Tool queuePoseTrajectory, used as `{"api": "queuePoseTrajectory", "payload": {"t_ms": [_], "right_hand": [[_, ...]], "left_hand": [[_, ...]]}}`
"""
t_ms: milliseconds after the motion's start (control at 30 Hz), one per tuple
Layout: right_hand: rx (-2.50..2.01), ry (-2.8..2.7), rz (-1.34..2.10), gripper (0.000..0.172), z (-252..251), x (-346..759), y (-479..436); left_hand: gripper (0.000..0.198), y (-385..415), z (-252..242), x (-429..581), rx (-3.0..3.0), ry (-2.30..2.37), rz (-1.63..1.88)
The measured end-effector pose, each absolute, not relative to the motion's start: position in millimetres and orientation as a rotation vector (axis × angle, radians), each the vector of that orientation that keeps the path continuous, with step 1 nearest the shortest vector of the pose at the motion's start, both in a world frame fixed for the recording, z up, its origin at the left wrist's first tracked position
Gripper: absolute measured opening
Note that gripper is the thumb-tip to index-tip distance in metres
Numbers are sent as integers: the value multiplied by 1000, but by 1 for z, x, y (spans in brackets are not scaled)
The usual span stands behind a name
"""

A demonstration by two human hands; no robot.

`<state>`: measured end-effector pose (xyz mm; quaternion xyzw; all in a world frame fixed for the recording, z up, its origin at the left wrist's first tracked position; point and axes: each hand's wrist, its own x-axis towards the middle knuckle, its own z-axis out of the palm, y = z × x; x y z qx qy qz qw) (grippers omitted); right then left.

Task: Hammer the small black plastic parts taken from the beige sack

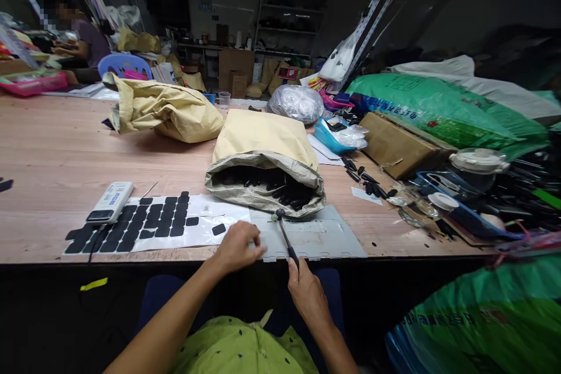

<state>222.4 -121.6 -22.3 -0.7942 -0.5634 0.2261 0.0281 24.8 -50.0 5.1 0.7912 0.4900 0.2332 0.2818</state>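
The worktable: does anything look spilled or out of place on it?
Possibly: loose black pieces lie scattered beside the cardboard box, right of the open sack. They look spilled because similar dark pieces sit inside the sack, though they might be left deliberately.

We see a small hammer [285, 235] with a black grip, a slim silvery shaft and a dark head, held in the right hand [309, 292] and slanting forward over the grey board [324, 239], its head just before the tan sack's [265, 128] open mouth.
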Motion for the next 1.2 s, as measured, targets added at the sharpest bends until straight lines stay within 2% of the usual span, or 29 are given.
{"api": "queuePoseTrajectory", "payload": {"t_ms": [133, 333, 467, 600, 800, 967, 1200], "right_hand": [[-2446, -1742, 686, 42, -28, 224, -122], [-2398, -1708, 702, 44, -39, 227, -122], [-2385, -1696, 733, 43, -37, 227, -122], [-2381, -1708, 750, 43, -33, 226, -122], [-2404, -1706, 770, 42, -27, 225, -122], [-2414, -1688, 782, 38, -24, 223, -120], [-2348, -1658, 773, 38, -30, 226, -121]], "left_hand": [[15, 37, 17, 40, 2013, 1631, 885], [22, 101, 6, 52, 1780, 2044, 643], [23, 102, -8, 53, 1708, 2083, 638], [21, 96, -2, 45, 1694, 2029, 712], [16, 45, 3, 22, 1940, 1553, 1082], [10, 4, -21, 15, 2066, 1490, 897], [11, 1, -26, 17, 2171, 1485, 745]]}}
